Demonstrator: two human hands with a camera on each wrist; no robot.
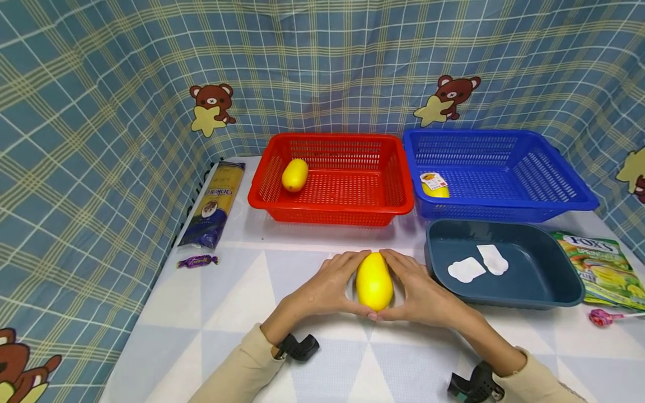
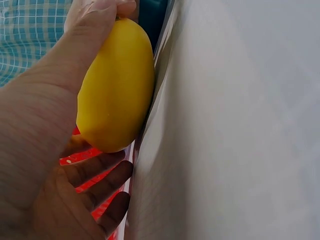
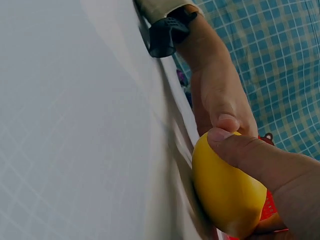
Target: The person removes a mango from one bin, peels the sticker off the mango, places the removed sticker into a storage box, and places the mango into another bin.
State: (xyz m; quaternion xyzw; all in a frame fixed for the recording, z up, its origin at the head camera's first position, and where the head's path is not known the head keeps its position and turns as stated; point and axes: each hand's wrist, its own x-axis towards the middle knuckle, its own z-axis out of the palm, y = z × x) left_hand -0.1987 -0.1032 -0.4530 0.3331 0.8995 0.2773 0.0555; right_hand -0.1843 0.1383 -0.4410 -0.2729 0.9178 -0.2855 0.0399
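Observation:
A smooth, oval yellow fruit lies on the table, its long side pointing away from me. From the left, my left hand holds it between thumb and fingers. My right hand grips it from the other side, so the two hands ring it. Both thumbs meet at the near end, while the fingertips come together at the far end. In the left wrist view the fruit sits close to the tablecloth, with the left thumb along its side. The right thumb presses on the fruit in the right wrist view.
Behind stand a red basket with one yellow fruit and a blue basket with a labelled one. A dark tray holds two white pieces. Fox's packets and a lollipop lie right; a pasta pack and wrapped candy left.

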